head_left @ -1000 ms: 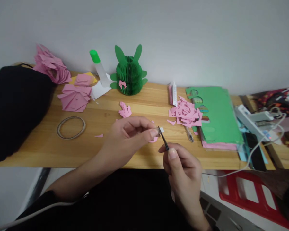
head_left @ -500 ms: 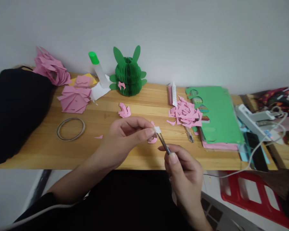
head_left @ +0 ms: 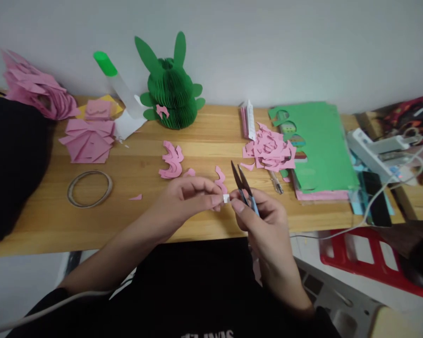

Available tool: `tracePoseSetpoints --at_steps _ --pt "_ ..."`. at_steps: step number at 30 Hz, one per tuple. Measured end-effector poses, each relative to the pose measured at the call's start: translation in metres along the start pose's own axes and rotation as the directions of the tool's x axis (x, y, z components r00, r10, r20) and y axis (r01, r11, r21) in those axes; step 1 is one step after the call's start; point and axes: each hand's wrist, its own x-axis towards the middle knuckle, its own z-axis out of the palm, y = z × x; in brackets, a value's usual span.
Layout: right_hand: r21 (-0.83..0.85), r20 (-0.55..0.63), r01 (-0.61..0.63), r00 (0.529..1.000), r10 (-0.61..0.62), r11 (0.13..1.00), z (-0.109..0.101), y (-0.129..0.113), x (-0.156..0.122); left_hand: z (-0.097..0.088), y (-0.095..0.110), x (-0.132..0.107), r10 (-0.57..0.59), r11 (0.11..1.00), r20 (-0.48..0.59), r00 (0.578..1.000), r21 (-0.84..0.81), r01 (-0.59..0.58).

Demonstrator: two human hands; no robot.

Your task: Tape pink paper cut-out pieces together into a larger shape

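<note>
A small white piece (head_left: 226, 198), perhaps tape or paper, is pinched between the fingertips of my left hand (head_left: 193, 197). My right hand (head_left: 259, 211) has a pair of scissors (head_left: 242, 180) in its palm, blades slightly apart and pointing up and away. The thumb and index fingertip of that hand come right up to the white piece's right edge; whether they grip it I cannot tell. Beneath and beyond my fingers lies a curvy pink paper cutout (head_left: 219, 178). More pink cutouts (head_left: 171, 162) are stacked to its left.
A green honeycomb-paper rabbit (head_left: 172, 94) stands by the wall, beside a green-capped glue bottle (head_left: 118, 84). At left lie a tape roll (head_left: 69, 190) and pink papers (head_left: 88, 141). Pink scraps (head_left: 270, 148), a craft knife (head_left: 277, 183), green sheets (head_left: 324, 150) and a power strip (head_left: 373, 155) are at right.
The scissors have swung from the white piece to point upward in my right hand. Its fingertips have come up to the white piece. The camera view has shifted.
</note>
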Motion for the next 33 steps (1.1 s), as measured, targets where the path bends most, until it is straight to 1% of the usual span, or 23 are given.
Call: tracePoseSetpoints --at_steps 5,8,11,15,19,23,27,33 --pt "-0.073 0.007 -0.026 1.0 0.027 0.997 -0.002 -0.001 0.003 -0.002 -0.005 0.005 -0.01 0.999 0.017 1.0 0.054 0.009" --pt "-0.124 0.017 -0.007 1.0 0.009 0.992 -0.004 -0.002 0.006 -0.002 -0.006 0.008 -0.023 0.995 0.025 0.999 0.095 0.021" --pt "-0.126 0.041 -0.002 0.999 0.007 0.992 -0.005 -0.002 0.009 -0.003 -0.007 0.012 -0.049 0.992 0.038 0.998 0.115 0.045" --pt "-0.158 0.073 -0.036 0.996 0.048 0.987 -0.006 -0.003 0.014 -0.006 -0.009 0.014 -0.112 0.993 0.093 0.989 0.046 0.108" --pt "-0.137 0.174 -0.056 0.981 0.08 0.989 -0.009 -0.004 0.018 -0.01 -0.013 0.014 -0.185 0.978 0.163 0.969 -0.068 0.198" --pt "-0.133 0.249 -0.077 0.963 0.108 0.988 -0.013 -0.006 0.02 -0.013 -0.015 0.014 -0.25 0.953 0.24 0.938 -0.108 0.282" --pt "-0.201 0.261 -0.059 0.959 0.111 0.978 -0.016 -0.008 0.02 -0.015 -0.016 0.012 -0.284 0.939 0.251 0.926 -0.121 0.321" --pt "-0.249 0.3 -0.007 0.95 0.084 0.969 -0.018 -0.008 0.02 -0.015 -0.017 0.01 -0.325 0.921 0.27 0.906 -0.126 0.368"
